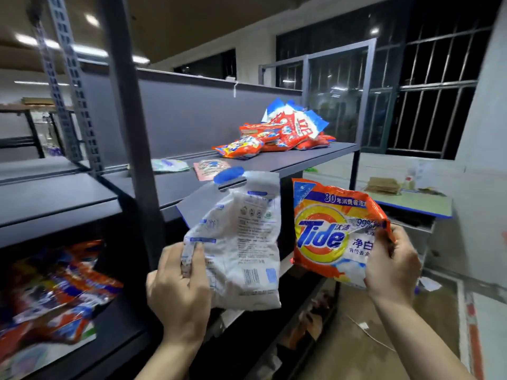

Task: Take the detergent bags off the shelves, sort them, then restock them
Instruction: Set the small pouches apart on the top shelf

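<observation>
My left hand (179, 283) grips a white detergent bag (241, 242) by its lower left edge, its printed back and barcode facing me. My right hand (392, 267) holds an orange Tide bag (332, 231) by its right side. Both bags hang in front of the dark grey shelf (307, 157). A heap of orange, red and blue-white bags (277, 133) lies at the far right end of that shelf. Two flat bags lie nearer on the same shelf, a pale green one (168, 165) and a pink one (210, 168). More bags (52, 294) fill the lower shelf at the left.
A grey upright post (129, 127) stands just left of my hands. A low table with cardboard (384, 185) sits to the right, in front of barred windows (428, 100). Paper scraps lie on the floor (367, 327) below.
</observation>
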Motion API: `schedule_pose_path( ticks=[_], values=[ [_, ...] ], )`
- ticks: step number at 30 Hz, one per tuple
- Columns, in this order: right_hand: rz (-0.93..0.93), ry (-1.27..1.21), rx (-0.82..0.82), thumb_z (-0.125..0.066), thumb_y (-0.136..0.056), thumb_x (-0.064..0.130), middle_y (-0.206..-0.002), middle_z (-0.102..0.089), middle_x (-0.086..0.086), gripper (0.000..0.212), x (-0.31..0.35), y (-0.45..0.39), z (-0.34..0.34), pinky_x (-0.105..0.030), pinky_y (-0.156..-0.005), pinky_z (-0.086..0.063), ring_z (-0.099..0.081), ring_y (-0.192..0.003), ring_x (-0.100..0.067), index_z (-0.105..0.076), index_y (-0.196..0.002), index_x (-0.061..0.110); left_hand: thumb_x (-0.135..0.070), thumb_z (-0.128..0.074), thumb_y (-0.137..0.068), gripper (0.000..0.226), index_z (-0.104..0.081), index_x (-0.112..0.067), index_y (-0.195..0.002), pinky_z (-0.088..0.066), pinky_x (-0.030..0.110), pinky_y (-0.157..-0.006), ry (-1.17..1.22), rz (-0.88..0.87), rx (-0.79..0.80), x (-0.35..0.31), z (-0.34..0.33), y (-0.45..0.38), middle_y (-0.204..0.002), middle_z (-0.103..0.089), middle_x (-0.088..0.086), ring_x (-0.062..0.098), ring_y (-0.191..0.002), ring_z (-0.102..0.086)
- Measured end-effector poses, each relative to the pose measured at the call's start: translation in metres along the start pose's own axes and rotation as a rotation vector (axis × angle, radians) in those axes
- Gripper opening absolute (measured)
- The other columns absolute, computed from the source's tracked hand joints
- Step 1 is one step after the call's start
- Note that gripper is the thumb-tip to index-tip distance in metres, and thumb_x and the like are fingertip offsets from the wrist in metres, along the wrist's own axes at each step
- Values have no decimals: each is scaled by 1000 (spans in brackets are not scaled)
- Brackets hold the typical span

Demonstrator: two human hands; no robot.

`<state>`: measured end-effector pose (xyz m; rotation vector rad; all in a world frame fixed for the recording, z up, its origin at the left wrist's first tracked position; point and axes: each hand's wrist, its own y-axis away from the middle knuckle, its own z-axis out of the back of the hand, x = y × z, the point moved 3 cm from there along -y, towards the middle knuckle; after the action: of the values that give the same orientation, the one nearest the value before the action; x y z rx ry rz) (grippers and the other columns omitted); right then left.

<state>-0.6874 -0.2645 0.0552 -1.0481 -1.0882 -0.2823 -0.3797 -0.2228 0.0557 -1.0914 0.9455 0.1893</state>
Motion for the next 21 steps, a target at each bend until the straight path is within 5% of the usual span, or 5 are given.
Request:
schedule_pose_path(
  ticks=[9,13,16,21],
  values=[
    [28,-42,-88,-49,-98,27,-67,-55,5,20,-32,-87,2,-32,-58,-32,-52,-69,-23,-55,-82,17,-47,-48,-86,35,-62,-15,-83,-47,47,-81,138,2,-117,-48,-106,-46,-72,-63,6,32,-67,-54],
    [36,-85,-109,-43,-87,49,-72,-62,3,35,-48,-135,-27,-34,-62,-46,-60,-72,-25,-58,-82,17,-47,-50,-86,34,-63,-16,-91,-46,45,-85,215,21,-213,-54,-152,-79,-85,-68,9,35,-77,-56],
    [21,-150,-77,-43,-84,55,-75,-67,4,38,-59,-176,-58,-50,-68,-53,-65,-75,-22,-59,-87,21,-44,-53,-87,27,-57,-18,-81,-43,40,-77,218,11,-295,-58,-185,-108,-81,-65,11,35,-76,-53],
    [67,-125,24,-48,-98,29,-65,-61,9,22,-62,-231,-104,-32,-57,-44,-56,-60,-6,-59,-85,15,-39,-56,-88,26,-60,-14,-86,-44,43,-85,216,5,-379,-77,-240,-151,-75,-58,2,30,-74,-48]
  ],
)
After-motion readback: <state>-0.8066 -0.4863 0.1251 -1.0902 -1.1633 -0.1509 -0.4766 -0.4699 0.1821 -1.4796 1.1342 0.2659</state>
